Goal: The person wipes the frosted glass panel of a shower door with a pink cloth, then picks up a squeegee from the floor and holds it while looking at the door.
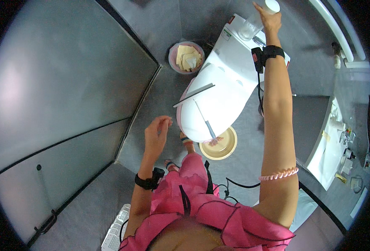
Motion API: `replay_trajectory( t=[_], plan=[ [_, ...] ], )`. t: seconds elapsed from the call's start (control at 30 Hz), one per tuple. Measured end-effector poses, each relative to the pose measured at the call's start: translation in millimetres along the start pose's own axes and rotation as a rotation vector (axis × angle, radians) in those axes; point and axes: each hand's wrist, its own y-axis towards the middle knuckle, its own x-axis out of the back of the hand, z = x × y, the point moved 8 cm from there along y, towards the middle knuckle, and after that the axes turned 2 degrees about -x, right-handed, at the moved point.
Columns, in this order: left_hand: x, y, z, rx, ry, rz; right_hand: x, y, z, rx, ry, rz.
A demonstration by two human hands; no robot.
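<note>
My right hand (270,22) reaches far out and grips a clear container with a white top (272,6) above the white toilet tank (235,59). Through its clear body (249,29) little can be made out. Low over the floor, beside the toilet, my left hand (157,133) has its fingers curled together, with nothing visible in it. A squeegee (194,95) with a thin rod and grey-blue handle (210,129) lies across the closed toilet lid (225,103). Partly below the lid's front edge, a cream basin (224,154) holds a small pinkish item (216,141).
A pink bin (173,59) with crumpled paper stands left of the tank. At the right is a white washbasin counter (321,168) with a tap and several small items. Dark-framed panels (65,78) bound the left. A black cable (246,186) hangs by my side; a white basket (117,229) sits lower left.
</note>
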Motion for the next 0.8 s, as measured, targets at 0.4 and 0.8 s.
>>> replay_trajectory(
  t=[0.4,0.8],
  plan=[
    [24.3,-20.3,31.8,0.18,0.118,-0.04,-0.1,-12.0,8.6,0.09,0.065,0.064],
    [25.7,-22.9,33.1,0.169,0.102,-0.034,-30.4,17.1,-18.3,0.247,-0.031,0.078]
  ],
)
